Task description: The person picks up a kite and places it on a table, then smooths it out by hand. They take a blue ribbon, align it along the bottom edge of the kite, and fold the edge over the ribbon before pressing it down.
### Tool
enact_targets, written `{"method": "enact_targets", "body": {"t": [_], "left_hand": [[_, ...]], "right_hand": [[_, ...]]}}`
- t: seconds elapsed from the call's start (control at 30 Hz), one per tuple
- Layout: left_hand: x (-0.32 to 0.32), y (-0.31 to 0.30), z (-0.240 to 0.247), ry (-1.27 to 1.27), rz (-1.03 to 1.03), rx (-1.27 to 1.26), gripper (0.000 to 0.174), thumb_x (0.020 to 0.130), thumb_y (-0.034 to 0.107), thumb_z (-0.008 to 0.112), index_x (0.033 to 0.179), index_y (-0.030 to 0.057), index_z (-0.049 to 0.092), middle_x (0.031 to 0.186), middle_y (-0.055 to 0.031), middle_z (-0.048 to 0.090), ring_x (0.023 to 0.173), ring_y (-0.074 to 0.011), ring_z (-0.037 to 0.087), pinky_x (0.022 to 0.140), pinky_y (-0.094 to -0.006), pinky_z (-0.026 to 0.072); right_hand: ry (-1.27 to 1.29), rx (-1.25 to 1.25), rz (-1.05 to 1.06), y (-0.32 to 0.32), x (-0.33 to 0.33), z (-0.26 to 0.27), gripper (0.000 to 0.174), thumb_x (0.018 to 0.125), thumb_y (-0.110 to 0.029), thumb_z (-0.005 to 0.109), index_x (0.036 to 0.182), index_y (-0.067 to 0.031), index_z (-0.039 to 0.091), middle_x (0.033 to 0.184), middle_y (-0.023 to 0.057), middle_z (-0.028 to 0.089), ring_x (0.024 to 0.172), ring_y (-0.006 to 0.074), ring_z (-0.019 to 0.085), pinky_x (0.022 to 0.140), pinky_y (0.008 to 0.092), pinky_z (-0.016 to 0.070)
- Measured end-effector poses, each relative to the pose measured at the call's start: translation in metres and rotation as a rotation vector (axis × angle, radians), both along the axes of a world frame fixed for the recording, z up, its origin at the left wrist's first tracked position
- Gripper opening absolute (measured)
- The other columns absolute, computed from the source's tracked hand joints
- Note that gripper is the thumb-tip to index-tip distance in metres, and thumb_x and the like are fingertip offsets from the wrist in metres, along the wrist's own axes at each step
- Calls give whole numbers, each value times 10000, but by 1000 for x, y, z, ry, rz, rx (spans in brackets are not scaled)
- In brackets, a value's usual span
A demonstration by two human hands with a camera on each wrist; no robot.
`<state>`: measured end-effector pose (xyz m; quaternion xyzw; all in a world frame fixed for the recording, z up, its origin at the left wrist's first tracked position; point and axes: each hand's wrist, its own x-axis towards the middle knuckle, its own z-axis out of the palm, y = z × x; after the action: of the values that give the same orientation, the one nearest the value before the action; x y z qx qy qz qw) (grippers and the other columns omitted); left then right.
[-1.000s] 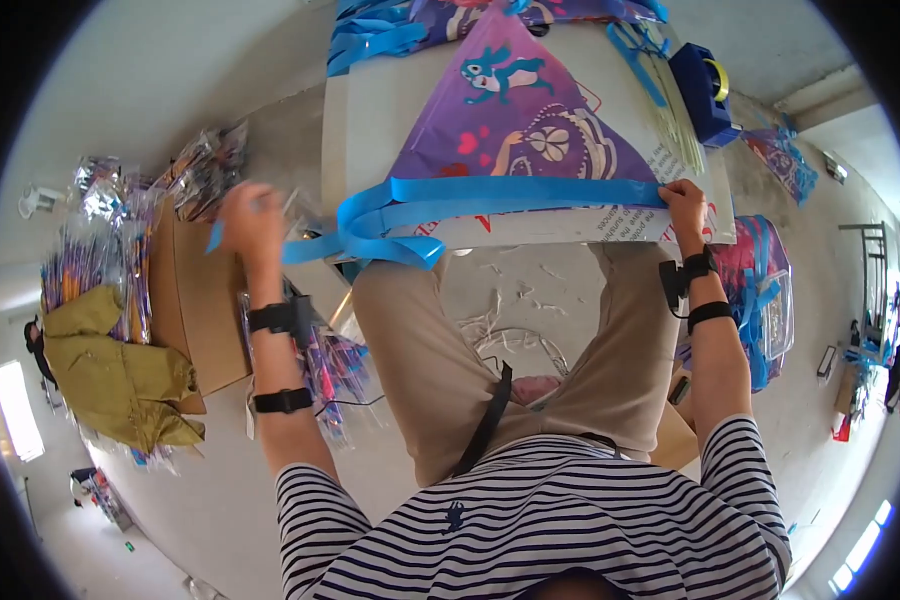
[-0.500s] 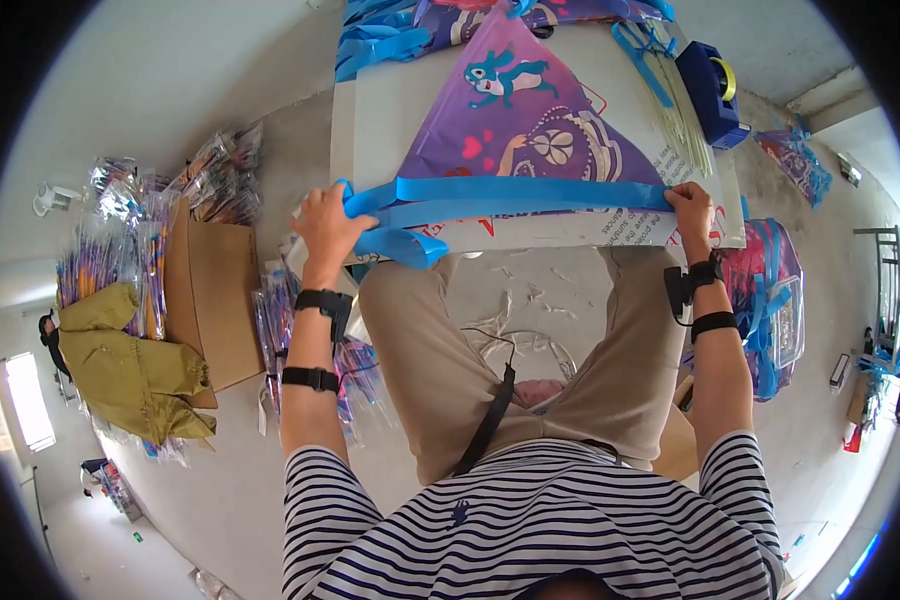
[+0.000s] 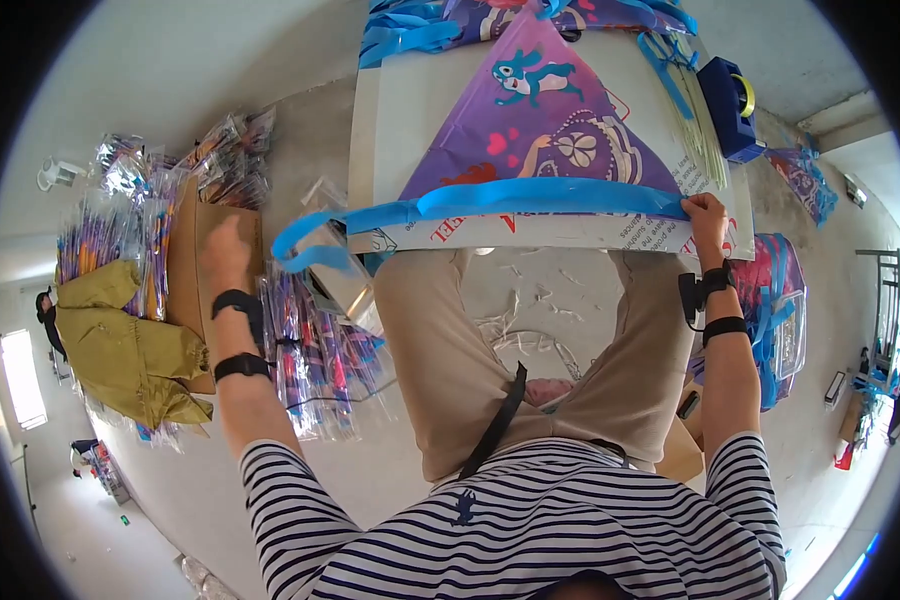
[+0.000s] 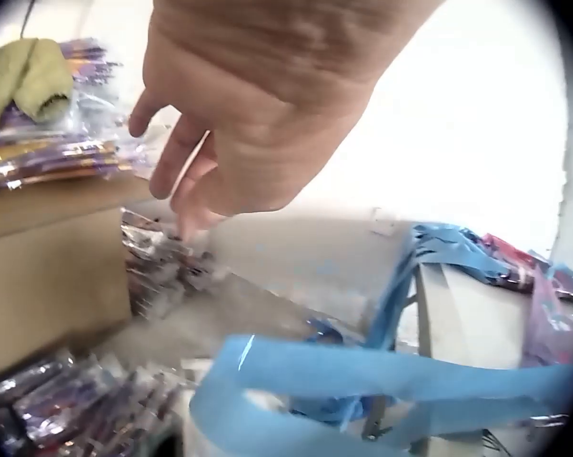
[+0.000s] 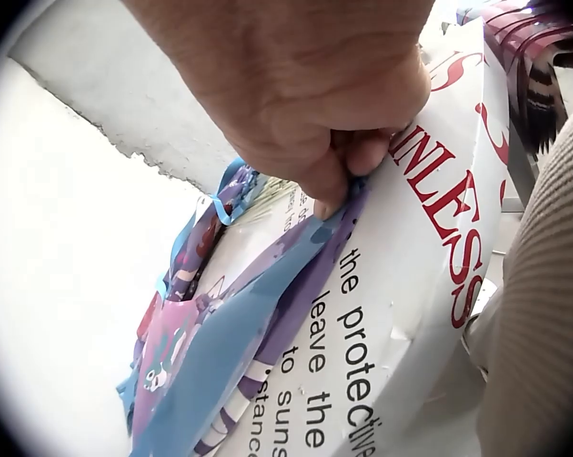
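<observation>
A purple triangular sheet (image 3: 570, 125) with cartoon prints lies on a white printed board (image 3: 400, 120) in front of me. Along its near edge runs a blue ribbon (image 3: 550, 194), whose left part loops out past the board's left side. My right hand (image 3: 708, 222) pinches the ribbon and the sheet's right corner, thumb and forefinger together in the right wrist view. Out to the left, my left hand (image 3: 230, 252) is blurred beside a cardboard box. Its fingers (image 4: 184, 157) are loosely bent around nothing in the left wrist view, apart from the ribbon loop (image 4: 267, 367).
On the board's right stand a blue tape dispenser (image 3: 732, 108) and a bundle of thin pale sticks (image 3: 702, 140). The cardboard box (image 3: 198, 300), an olive jacket (image 3: 130, 350) and plastic-wrapped packets (image 3: 320, 350) fill the left. More blue ribbon (image 3: 410, 40) lies at the far edge.
My left hand came in to the ribbon at the board's left edge, then moved back out left, away from it. The ribbon's folded left part now reaches further left. My right hand kept its pinch.
</observation>
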<state>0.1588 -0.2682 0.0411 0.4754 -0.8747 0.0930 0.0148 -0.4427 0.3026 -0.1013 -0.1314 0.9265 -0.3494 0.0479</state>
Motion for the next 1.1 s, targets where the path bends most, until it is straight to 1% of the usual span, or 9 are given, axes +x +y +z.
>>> {"method": "enact_targets", "body": {"t": [0.13, 0.2, 0.23, 0.3, 0.4, 0.57, 0.67, 0.87, 1.1], "left_hand": [[-12, 2, 42, -173, 275, 38, 324, 835, 77, 653, 1153, 65, 716, 1134, -215, 702, 1063, -404, 666, 880, -476, 538], [-24, -2, 0, 425, -224, 295, 336, 825, 141, 719, 1143, 33, 719, 1145, -194, 714, 1084, -347, 683, 932, -411, 531], [-64, 35, 5, 458, -209, 446, 396, 795, 166, 768, 1160, 19, 720, 1154, -160, 726, 1111, -288, 680, 973, -373, 512], [-128, 82, -9, 518, -340, 684, 473, 794, 217, 794, 1218, 27, 707, 1210, -180, 695, 1156, -298, 660, 992, -391, 502], [-195, 112, -47, 572, -441, 749, 434, 788, 179, 790, 1186, 22, 717, 1064, -147, 722, 1121, -253, 658, 956, -363, 506], [-224, 95, -74, 228, -247, 756, 227, 743, 194, 816, 934, 94, 746, 1044, -104, 684, 1008, -315, 641, 880, -417, 513], [-216, 79, -80, 436, -196, 838, 174, 744, 183, 813, 879, 112, 730, 1086, -72, 672, 1085, -309, 616, 922, -500, 476], [-212, 96, -80, 188, -126, 581, 158, 749, 173, 827, 852, 146, 710, 1085, -69, 651, 1106, -294, 602, 953, -659, 382], [-206, 88, -75, 342, -132, 712, 151, 743, 148, 829, 819, 153, 699, 1050, -42, 632, 1137, -303, 576, 961, -691, 360]], "right_hand": [[2, 33, -3, 0, 0, 0, 220, 763, -229, 843, 901, -74, 771, 799, 61, 745, 744, 181, 692, 705, 341, 528], [-12, -17, 15, 3, -5, -6, 219, 764, -228, 842, 901, -72, 772, 796, 61, 745, 741, 182, 691, 709, 342, 529], [-11, -15, 18, 3, -5, -7, 219, 764, -228, 842, 901, -72, 772, 796, 61, 745, 741, 182, 691, 709, 342, 529], [21, -11, 20, 2, -3, -4, 213, 767, -224, 838, 898, -70, 771, 789, 62, 743, 732, 181, 688, 703, 342, 526], [33, 1, 36, 3, -1, -1, 205, 771, -219, 833, 893, -67, 768, 787, 62, 741, 726, 182, 684, 698, 340, 522], [13, -30, 23, 2, 2, 0, 194, 772, -212, 829, 883, -68, 764, 774, 57, 734, 711, 178, 675, 687, 341, 517], [2, -43, 23, 2, 1, 0, 185, 774, -209, 825, 877, -69, 763, 765, 53, 730, 703, 176, 669, 677, 342, 512], [0, -32, 15, 0, -1, 0, 180, 773, -207, 826, 870, -69, 761, 763, 52, 728, 701, 174, 665, 670, 342, 506], [-12, -34, 29, 1, 0, 1, 197, 767, -200, 836, 882, -59, 762, 774, 61, 731, 713, 167, 672, 681, 335, 514]]}}
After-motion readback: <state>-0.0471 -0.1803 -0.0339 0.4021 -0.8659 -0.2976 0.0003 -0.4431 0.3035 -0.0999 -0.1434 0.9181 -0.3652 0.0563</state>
